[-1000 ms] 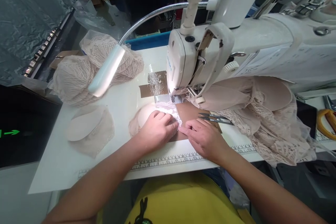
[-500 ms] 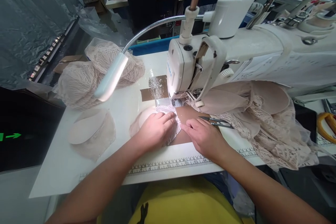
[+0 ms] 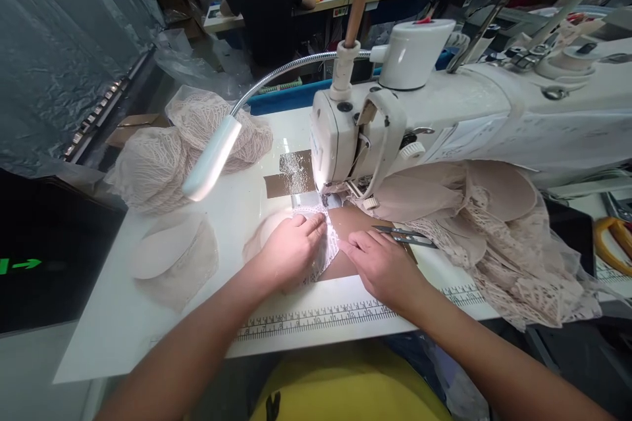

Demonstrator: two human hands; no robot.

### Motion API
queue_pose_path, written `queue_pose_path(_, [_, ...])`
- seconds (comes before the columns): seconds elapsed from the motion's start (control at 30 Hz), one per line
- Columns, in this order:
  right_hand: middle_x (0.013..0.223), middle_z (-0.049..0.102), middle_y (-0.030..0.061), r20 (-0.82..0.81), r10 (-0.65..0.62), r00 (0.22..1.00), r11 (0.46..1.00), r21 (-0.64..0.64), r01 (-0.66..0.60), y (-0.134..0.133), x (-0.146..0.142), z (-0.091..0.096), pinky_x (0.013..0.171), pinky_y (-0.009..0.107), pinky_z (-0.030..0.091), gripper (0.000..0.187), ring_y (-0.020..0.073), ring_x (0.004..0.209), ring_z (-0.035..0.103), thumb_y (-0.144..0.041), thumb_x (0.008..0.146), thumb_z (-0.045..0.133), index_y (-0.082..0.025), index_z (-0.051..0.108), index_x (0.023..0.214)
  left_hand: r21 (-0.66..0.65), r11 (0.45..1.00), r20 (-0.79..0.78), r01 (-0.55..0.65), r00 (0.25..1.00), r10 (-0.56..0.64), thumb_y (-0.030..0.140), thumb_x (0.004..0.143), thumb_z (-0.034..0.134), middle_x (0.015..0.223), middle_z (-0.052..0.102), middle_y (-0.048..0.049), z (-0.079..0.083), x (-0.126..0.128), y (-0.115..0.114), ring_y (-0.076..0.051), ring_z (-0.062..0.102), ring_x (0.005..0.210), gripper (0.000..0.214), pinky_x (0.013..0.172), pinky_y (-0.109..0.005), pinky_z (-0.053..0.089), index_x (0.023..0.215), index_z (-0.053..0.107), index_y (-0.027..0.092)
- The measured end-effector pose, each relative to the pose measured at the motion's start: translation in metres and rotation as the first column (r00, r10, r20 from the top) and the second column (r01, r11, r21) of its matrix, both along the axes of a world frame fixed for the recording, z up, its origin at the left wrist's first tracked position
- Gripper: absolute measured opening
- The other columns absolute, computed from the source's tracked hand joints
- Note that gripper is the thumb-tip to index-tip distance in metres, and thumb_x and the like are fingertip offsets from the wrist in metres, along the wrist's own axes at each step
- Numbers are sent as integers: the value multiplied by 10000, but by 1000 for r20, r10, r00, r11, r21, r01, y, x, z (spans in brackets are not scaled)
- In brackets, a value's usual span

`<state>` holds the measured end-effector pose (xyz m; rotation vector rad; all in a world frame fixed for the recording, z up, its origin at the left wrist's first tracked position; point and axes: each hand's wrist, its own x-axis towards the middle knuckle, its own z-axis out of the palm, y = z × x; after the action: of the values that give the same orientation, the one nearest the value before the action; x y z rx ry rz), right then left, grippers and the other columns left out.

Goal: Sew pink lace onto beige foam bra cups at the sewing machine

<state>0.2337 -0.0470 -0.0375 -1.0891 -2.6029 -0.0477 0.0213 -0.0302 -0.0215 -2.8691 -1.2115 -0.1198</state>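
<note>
My left hand (image 3: 291,250) lies flat on a pale lace piece (image 3: 323,237) over a beige cup, pressing it to the table just before the needle of the white sewing machine (image 3: 345,138). Beside it, my right hand (image 3: 380,263) rests palm down with fingers stretched, its fingertips at the lace edge on a brown patch (image 3: 355,220) of the table. Small thread snips (image 3: 405,235) lie just beyond my right hand. Neither hand grips anything.
A gooseneck lamp (image 3: 210,158) hangs over the left of the table. Lace heaps (image 3: 168,151) sit at the far left, a cup piece (image 3: 168,253) nearer, and a lace and cup pile (image 3: 494,230) at right. A ruler strip (image 3: 316,319) runs along the front edge. A person sits at a bench behind.
Both hands have slid slightly toward the needle with the lace. The view has tilted up, showing more of the room behind.
</note>
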Motion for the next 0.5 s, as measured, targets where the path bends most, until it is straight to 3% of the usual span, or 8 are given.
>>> queue_pose_path(0.2, [745,553,48,23,4,1000,1000,-24,-4,5,-2,6,650,294,278,279,175,694,396,-23,788,439,-148,657,910,-39,999,1,15,1000,-15,86,776,453,1374,514,-126,4,-5,9,-234,540,876,526,809,-371,490,1294,530,35])
queue_pose_path(0.5, [805,574,49,157,-13,987,985,-167,40,32,-17,22,688,304,309,217,184,769,470,-44,773,468,-160,629,861,-37,999,-22,38,999,-39,108,797,462,1407,477,-116,-3,-15,43,-251,514,925,547,800,-394,466,1341,484,72])
